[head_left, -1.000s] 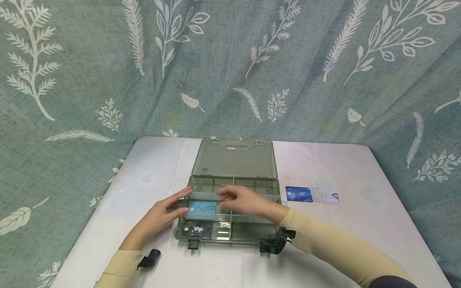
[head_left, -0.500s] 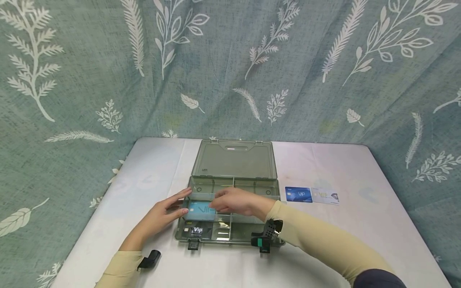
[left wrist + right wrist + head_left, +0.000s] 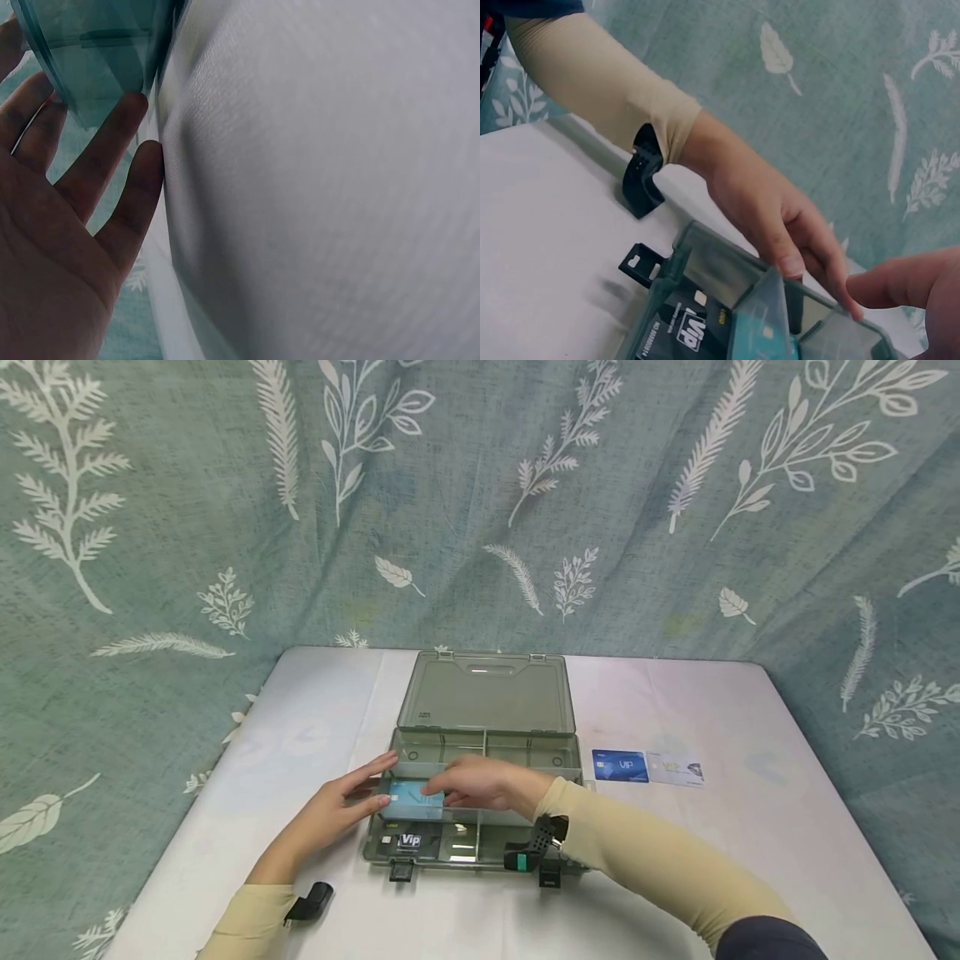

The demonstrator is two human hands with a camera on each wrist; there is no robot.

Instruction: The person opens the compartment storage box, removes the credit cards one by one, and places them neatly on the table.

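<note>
An open grey-green compartment box (image 3: 573, 758) sits mid-table, its lid (image 3: 487, 693) laid back. A light blue VIP card (image 3: 405, 802) lies tilted over the left middle compartment. My right hand (image 3: 474, 783) reaches across the box and pinches that card's right part; one of its fingers (image 3: 907, 281) shows in the right wrist view beside the card (image 3: 769, 322). My left hand (image 3: 341, 802) rests with straight fingers (image 3: 112, 142) against the box's left wall (image 3: 97, 60). A black VIP card (image 3: 410, 840) lies in the front-left compartment, also seen as the black card (image 3: 686, 330).
A dark blue VIP card (image 3: 620, 766) and a white card (image 3: 675, 769) lie side by side on the white table (image 3: 750, 843) right of the box. A leaf-patterned curtain (image 3: 480, 502) hangs behind and around the table. Black latches (image 3: 400, 869) stick out at the box's front.
My right hand has slid left over the light blue card, covering more of it, and the card has shifted slightly left. The left hand has stayed at the box's wall.
</note>
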